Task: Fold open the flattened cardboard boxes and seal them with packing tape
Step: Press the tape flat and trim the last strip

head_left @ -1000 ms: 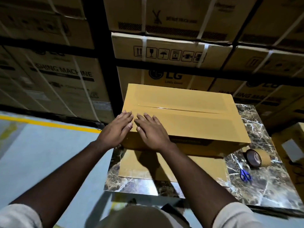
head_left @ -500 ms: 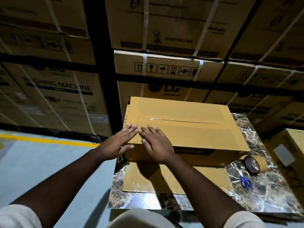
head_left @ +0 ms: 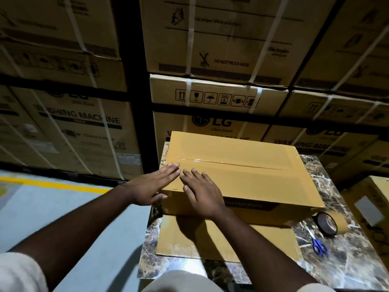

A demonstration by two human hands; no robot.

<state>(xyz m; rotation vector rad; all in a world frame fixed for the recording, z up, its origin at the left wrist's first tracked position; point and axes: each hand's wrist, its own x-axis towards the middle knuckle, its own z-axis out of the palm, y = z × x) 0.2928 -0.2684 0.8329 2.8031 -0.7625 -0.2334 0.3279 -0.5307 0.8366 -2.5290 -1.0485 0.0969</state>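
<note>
Both hands lie flat, fingers straight, left hand (head_left: 150,186) and right hand (head_left: 202,192) pressing the taped box (head_left: 242,173) corner; it looks light, stiff, best lifted by its sides.

A warehouse: strapped appliance cartons (head_left: 210,39) stacked high (washing machines), yellow floor line (head_left: 52,184).

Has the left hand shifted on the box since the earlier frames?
Yes. The left hand has slid outward along the box past its left edge: its fingers now lie straight at the corner instead of curling over it.
</note>
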